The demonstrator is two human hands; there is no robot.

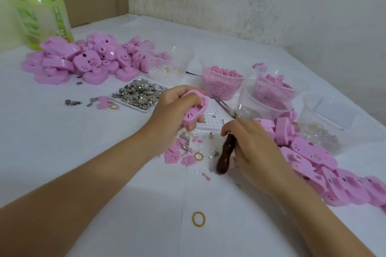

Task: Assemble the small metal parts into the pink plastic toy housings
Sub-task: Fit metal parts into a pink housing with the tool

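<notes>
- We see the left hand [171, 110] raised off the table, fingers and thumb curled round one pink housing [194, 108], whose whiskered face is turned toward us.
- Just to its right the right hand [252, 148] sits low, fingers wrapped round a tool with a dark brown handle [224, 158]. We cannot make out the tool's working tip.
- Below and between the hands, pink scraps [175, 155] lie scattered on the white cloth [73, 131].
- A white gridded tray [211, 120] sits just behind the held housing, with tweezers [223, 105] beside it.
- Farther back left we find a flat tray of small metal parts [139, 95]. A tub of pink pellets [220, 83] stands to its right.
- One heap of housings [83, 58] fills the back left, and a second heap [325, 169] runs along beside the right forearm.
- A yellow rubber band [198, 219] lies near us between the forearms.
- A green-labelled bottle [41, 12] stands at the far left.
</notes>
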